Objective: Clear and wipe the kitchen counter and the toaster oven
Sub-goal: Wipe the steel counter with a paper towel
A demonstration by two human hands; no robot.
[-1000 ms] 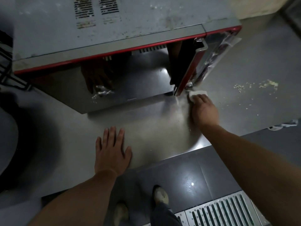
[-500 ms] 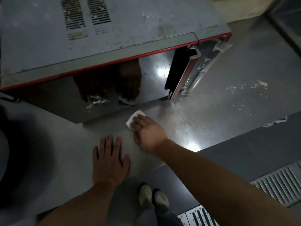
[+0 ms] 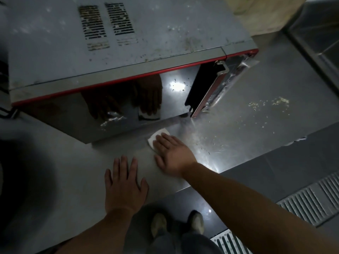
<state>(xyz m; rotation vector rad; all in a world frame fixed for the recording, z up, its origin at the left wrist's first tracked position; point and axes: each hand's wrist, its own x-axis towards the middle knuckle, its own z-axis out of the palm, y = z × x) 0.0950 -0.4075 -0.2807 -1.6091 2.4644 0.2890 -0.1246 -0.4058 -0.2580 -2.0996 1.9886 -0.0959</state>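
Right hand [image 3: 173, 153] flat, pressing white cloth [image 3: 156, 137] on desk [image 3: 73, 162]; left hand [image 3: 124, 184] flat, released; crumbs [image 3: 267, 104] at 2 o'clock beside toaster oven [image 3: 128, 43].

Toaster oven [image 3: 128, 52] and white cloth [image 3: 156, 137] on steel surface [image 3: 73, 171].
Dusty grey oven, red trim; crumbs [image 3: 267, 104] scattered right.

Most of white cloth [image 3: 158, 136] under right hand [image 3: 173, 155]; toaster oven [image 3: 110, 52] cut off top/left.

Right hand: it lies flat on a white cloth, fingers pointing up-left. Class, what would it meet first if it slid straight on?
Probably the toaster oven's glossy front; only bare counter lies ahead of the right hand and cloth.
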